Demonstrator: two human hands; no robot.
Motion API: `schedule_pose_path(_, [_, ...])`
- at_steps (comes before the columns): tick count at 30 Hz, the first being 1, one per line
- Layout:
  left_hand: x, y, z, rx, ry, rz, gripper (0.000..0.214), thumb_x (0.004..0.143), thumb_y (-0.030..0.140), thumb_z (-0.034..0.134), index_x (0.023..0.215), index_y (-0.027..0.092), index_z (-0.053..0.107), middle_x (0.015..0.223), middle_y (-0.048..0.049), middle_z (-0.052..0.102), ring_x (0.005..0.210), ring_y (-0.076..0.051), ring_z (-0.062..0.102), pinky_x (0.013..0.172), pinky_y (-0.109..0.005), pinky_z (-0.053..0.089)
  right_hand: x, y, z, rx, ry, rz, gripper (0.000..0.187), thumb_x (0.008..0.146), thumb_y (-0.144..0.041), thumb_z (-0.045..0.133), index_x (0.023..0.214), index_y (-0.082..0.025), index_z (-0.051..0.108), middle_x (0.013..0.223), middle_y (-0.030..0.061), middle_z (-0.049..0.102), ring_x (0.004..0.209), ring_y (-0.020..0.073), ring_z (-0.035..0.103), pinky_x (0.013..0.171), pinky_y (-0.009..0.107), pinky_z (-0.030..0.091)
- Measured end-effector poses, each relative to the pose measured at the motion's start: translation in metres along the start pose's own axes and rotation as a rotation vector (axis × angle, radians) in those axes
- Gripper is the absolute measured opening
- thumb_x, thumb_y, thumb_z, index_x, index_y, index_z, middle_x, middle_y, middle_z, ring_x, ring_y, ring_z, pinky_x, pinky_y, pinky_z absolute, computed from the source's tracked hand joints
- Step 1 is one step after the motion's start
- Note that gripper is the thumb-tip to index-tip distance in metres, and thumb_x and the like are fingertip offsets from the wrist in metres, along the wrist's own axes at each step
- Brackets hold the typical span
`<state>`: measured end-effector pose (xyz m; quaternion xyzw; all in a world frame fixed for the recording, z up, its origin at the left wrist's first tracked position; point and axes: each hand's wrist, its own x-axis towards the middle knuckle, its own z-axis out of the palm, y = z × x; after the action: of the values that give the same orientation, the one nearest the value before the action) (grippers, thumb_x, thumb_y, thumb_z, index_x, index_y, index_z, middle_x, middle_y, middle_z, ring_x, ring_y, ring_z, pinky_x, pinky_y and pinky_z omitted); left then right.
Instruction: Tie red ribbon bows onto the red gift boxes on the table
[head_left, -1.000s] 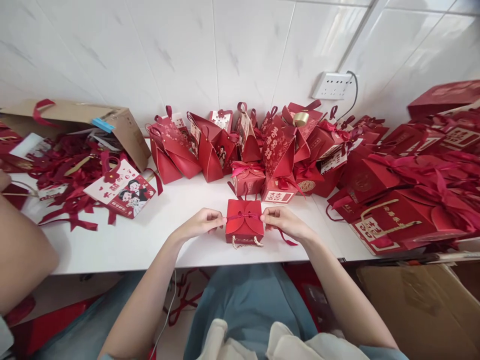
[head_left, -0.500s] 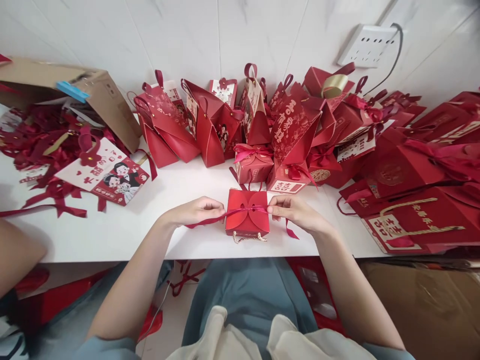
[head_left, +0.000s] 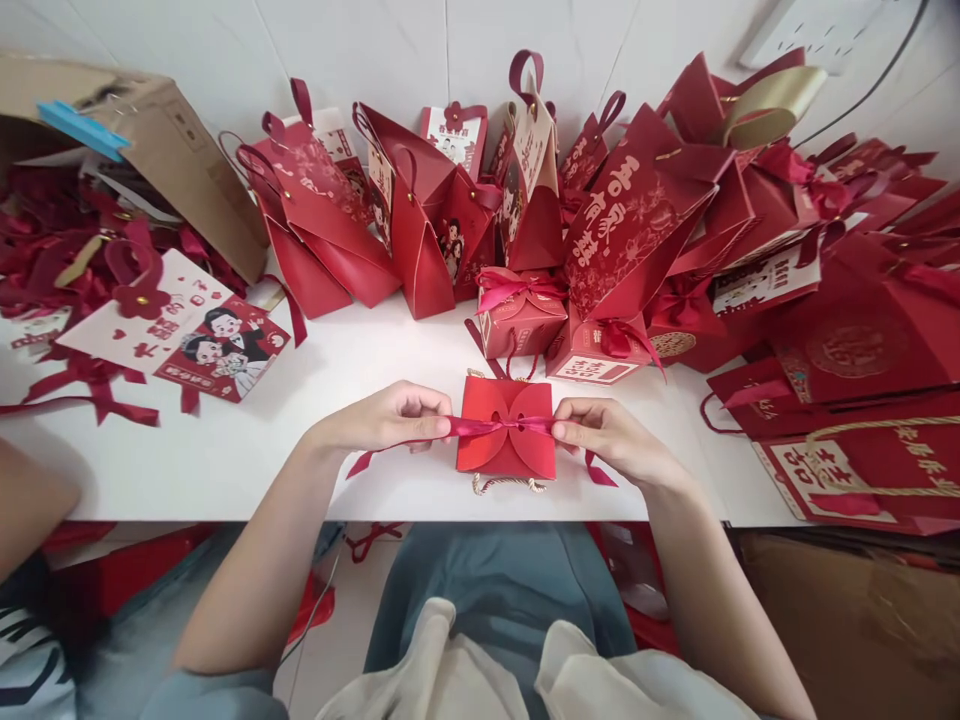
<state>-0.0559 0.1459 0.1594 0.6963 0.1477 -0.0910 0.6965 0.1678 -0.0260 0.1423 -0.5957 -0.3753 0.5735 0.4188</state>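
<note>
Pinching the magenta ribbon point(head_left: 480, 427) in a two-handed grip, with the left hand point(head_left: 401, 415) at nine o'clock of the small red box point(head_left: 502, 462) and the right hand point(head_left: 604, 432) at three. Showing a loose tail point(head_left: 361, 464) towards seven, unlike a second ago. Crowded at twelve by a pink-bowed box point(head_left: 521, 328); bounded close at six by the front edge of the tabletop point(head_left: 240, 460). Roomier towards nine and three, with white surface past both hands

Tabletop point(head_left: 225, 475): bright under soft light, shadowed beside the co-worker's arm point(head_left: 34, 500) at the front edge's left.
Small box point(head_left: 484, 455): fairly sharp, brightly lit.
Red bags point(head_left: 870, 340), right side: stretched, slightly soft.
Cardboard point(head_left: 847, 625) below front edge: dim.
</note>
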Motion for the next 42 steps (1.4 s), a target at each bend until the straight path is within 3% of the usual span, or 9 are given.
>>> schedule_pose_path(8, [0.009,-0.026,-0.003,-0.025,0.054,0.026,0.046,0.079,0.054,0.062,0.061,0.016,0.043,0.052,0.0066,0.036,0.047,-0.005,0.028,0.045,-0.020,0.020,-0.008,0.000,-0.004,-0.029,0.083,0.016,0.041,0.070,-0.054,0.072,0.060,-0.018,0.054,0.053,-0.0054,0.042,0.049,0.0070,0.032,0.046,0.024,0.020])
schedule_pose_path(14, [0.014,-0.035,-0.005,0.048,0.040,0.106,0.046,0.083,0.053,0.056,0.060,0.017,0.040,0.059,0.0057,0.032,0.054,-0.007,0.028,0.050,-0.022,0.022,-0.009,0.005,-0.010,-0.042,0.036,-0.008,0.041,0.072,-0.054,0.070,0.061,-0.018,0.054,0.056,-0.0044,0.044,0.052,0.0082,0.035,0.048,0.025,0.024])
schedule_pose_path(18, [0.009,-0.023,-0.002,0.078,0.135,0.161,0.039,0.085,0.043,0.055,0.059,0.016,0.042,0.071,0.0019,0.041,0.066,-0.010,0.039,0.061,-0.024,0.032,-0.018,-0.016,-0.006,-0.139,-0.053,-0.069,0.034,0.078,-0.049,0.067,0.067,-0.018,0.056,0.060,-0.0039,0.047,0.055,0.0091,0.042,0.051,0.024,0.033])
schedule_pose_path(21, [0.001,-0.008,0.003,0.078,0.176,0.100,0.033,0.087,0.038,0.052,0.062,0.016,0.047,0.064,0.0024,0.046,0.059,-0.009,0.039,0.057,-0.025,0.030,-0.026,-0.038,0.003,-0.182,-0.115,-0.124,0.027,0.081,-0.044,0.064,0.074,-0.019,0.060,0.075,0.0008,0.059,0.062,0.0114,0.052,0.055,0.025,0.042])
schedule_pose_path(26, [-0.015,0.014,0.016,0.107,0.226,-0.023,0.021,0.088,0.036,0.049,0.081,0.017,0.053,0.060,0.0043,0.048,0.053,-0.009,0.042,0.052,-0.023,0.031,-0.019,-0.053,0.024,-0.214,-0.032,-0.302,0.022,0.081,-0.039,0.066,0.072,-0.019,0.063,0.116,0.0083,0.065,0.104,0.0222,0.061,0.088,0.035,0.048])
schedule_pose_path(29, [-0.023,0.022,0.024,0.202,0.293,0.034,0.020,0.087,0.035,0.050,0.100,0.020,0.051,0.069,0.0045,0.053,0.059,-0.010,0.046,0.056,-0.022,0.035,-0.007,-0.045,0.037,-0.176,0.056,-0.339,0.025,0.082,-0.043,0.063,0.077,-0.019,0.064,0.096,0.0071,0.071,0.088,0.0205,0.065,0.078,0.034,0.050])
schedule_pose_path(32, [-0.028,0.025,0.028,0.433,0.309,0.085,0.015,0.083,0.031,0.054,0.093,0.019,0.054,0.084,0.0007,0.060,0.072,-0.012,0.052,0.067,-0.024,0.040,0.001,-0.036,0.045,-0.201,0.193,-0.371,0.024,0.079,-0.043,0.063,0.078,-0.019,0.066,0.077,0.0028,0.070,0.069,0.0166,0.063,0.063,0.028,0.049])
schedule_pose_path(37, [-0.030,0.029,0.031,0.760,0.463,0.023,0.012,0.086,0.028,0.047,0.085,0.021,0.057,0.081,0.0016,0.058,0.069,-0.014,0.053,0.068,-0.026,0.041,0.004,-0.031,0.050,-0.280,0.245,-0.375,0.020,0.079,-0.035,0.062,0.086,-0.019,0.072,0.090,0.0050,0.074,0.082,0.0211,0.067,0.072,0.032,0.051])
schedule_pose_path(42, [-0.030,0.035,0.032,0.848,0.515,0.190,0.021,0.091,0.034,0.047,0.080,0.020,0.057,0.099,-0.0031,0.053,0.083,-0.016,0.057,0.080,-0.029,0.043,0.006,-0.027,0.052,-0.364,0.280,-0.435,0.021,0.082,-0.026,0.055,0.091,-0.022,0.073,0.099,0.0054,0.074,0.091,0.0236,0.067,0.081,0.036,0.051])
